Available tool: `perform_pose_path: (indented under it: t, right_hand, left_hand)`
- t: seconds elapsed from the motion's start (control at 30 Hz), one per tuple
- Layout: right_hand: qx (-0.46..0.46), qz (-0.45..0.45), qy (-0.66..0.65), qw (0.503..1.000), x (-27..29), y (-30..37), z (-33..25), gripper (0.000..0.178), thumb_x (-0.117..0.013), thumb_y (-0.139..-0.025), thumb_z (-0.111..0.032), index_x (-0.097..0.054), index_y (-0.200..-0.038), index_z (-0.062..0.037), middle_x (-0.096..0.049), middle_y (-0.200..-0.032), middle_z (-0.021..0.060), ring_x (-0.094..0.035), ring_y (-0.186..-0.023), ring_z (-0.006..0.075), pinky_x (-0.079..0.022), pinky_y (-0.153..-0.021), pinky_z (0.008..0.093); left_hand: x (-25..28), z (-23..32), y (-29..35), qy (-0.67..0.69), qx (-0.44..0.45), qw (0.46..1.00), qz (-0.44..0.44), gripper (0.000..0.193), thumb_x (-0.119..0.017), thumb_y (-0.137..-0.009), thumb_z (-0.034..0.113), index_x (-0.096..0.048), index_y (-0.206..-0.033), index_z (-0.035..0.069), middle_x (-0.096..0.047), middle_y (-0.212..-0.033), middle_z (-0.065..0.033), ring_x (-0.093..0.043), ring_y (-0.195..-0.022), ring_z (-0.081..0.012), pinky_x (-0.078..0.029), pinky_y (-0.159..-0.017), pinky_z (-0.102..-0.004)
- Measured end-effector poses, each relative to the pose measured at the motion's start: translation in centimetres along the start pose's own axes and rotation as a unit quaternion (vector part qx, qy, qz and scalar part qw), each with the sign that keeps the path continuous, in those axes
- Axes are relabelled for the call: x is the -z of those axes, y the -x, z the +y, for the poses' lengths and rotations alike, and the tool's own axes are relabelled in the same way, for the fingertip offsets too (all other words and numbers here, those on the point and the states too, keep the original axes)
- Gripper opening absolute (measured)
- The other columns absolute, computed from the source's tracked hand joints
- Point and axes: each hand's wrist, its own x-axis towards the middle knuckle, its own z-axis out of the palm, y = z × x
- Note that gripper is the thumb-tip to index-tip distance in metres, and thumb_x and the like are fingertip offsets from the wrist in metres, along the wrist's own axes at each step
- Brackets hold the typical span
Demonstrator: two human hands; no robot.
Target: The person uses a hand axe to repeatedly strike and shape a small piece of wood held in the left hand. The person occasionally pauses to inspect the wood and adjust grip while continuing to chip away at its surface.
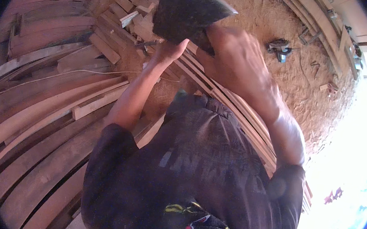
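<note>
My right hand (237, 62) is wrapping its fingers (219, 40) tight around the near edge of a dark, flat wedge-shaped piece (187, 11), and I am holding it up close in front of me. My left hand (170, 49) is pressing up against the underside of the same piece; I cannot tell whether those fingers are curled on it or merely bracing, since the piece is hiding them. So the piece is sitting between my two hands, raised above everything else. I judge I am in the middle of lifting or turning it, and the next move is calling for a steady two-handed hold. Beyond my fingers, short wood offcuts (127, 12) are lying on the sawdust floor (263, 16). Out past my right hand a power tool (279, 48) is resting. Below my hands, long curved planks (42, 114) are lying stacked.
</note>
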Motion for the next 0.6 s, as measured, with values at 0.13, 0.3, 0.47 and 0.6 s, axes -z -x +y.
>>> perform_pose_path:
  t: [0.13, 0.3, 0.47, 0.6]
  right_hand:
    - [0.018, 0.014, -0.006, 1.0, -0.3, 0.2, -0.6, 0.022, -0.07, -0.087, -0.018, -0.065, -0.084, 0.0036, -0.068, -0.082, 0.0271, -0.07, -0.078, 0.0452, -0.057, -0.069, 0.0522]
    - [0.022, -0.011, -0.021, 0.999, -0.9, 0.2, 2.0, 0.022, -0.071, -0.084, -0.017, -0.065, -0.084, 0.0051, -0.068, -0.084, 0.0268, -0.071, -0.078, 0.0438, -0.056, -0.072, 0.0516]
    - [-0.129, 0.037, -0.088, 0.987, -0.2, 2.9, 3.7, 0.028, -0.076, -0.083, -0.016, -0.068, -0.097, 0.0065, -0.071, -0.081, 0.0258, -0.073, -0.072, 0.0366, -0.055, -0.069, 0.0429]
    - [-0.158, 0.069, -0.144, 0.975, 1.1, 3.4, 4.3, 0.027, -0.071, -0.083, -0.018, -0.066, -0.093, 0.0059, -0.068, -0.085, 0.0315, -0.07, -0.086, 0.0477, -0.055, -0.076, 0.0505]
  left_hand:
    - [-0.2, -1.0, 0.8, 0.01, 0.038, 0.999, -0.034, 0.031, -0.072, -0.086, 0.016, -0.069, -0.115, 0.004, -0.071, -0.112, -0.0151, -0.062, -0.109, -0.0379, -0.047, -0.099, -0.0479]
    - [0.7, 1.0, -1.9, 0.094, 0.153, 0.982, -0.064, 0.025, -0.074, -0.088, 0.019, -0.07, -0.109, 0.004, -0.072, -0.105, -0.0122, -0.065, -0.101, -0.0327, -0.05, -0.093, -0.0449]
    - [1.6, 2.5, -2.4, 0.135, 0.325, 0.931, -0.098, 0.026, -0.075, -0.093, 0.029, -0.073, -0.101, 0.005, -0.073, -0.091, -0.0074, -0.068, -0.087, -0.0216, -0.053, -0.081, -0.0384]
    - [1.2, 4.0, -4.2, 0.189, 0.273, 0.942, -0.051, 0.029, -0.076, -0.096, 0.033, -0.074, -0.097, 0.004, -0.073, -0.086, -0.006, -0.068, -0.082, -0.0178, -0.052, -0.076, -0.0381]
